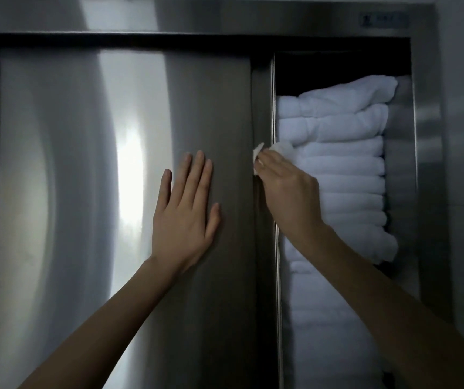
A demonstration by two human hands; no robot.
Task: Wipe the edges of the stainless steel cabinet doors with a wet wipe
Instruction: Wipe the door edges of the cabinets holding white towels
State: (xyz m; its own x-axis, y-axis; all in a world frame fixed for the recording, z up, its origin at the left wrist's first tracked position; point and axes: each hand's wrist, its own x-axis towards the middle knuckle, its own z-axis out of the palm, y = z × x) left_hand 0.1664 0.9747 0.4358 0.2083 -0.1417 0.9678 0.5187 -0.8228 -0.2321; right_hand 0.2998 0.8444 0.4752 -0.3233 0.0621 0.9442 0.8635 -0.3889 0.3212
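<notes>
Head view: a person's left hand (186, 209) lies flat on the brushed face of the stainless steel cabinet door (85, 192), fingers straight and slightly spread, holding nothing; the press looks meant to steady the sliding panel so it does not shift under the rubbing. The right hand (289, 192) reaches across to the door's edge (263, 108), its fingers curled round a small white wet wipe (258, 153); the wipe shows on both sides of the narrow metal lip, which suggests it is folded over the edge so that front and side are cleaned in one stroke. The wipe sits about halfway up the visible edge, touching the metal; the stretch above it runs up to the dark top rail, and the stretch below runs down behind the right forearm.

The door stands partly slid aside, which exposes the edge for wiping; through the gap a stack of folded white towels (337, 164) fills the compartment, just beside the working hand, though whether the knuckles touch them cannot be told. The cabinet frame (427, 164) closes the opening on the right; a small label (385, 20) above it is too blurred to read. The job appears to be under way, with much of this edge not yet covered.
</notes>
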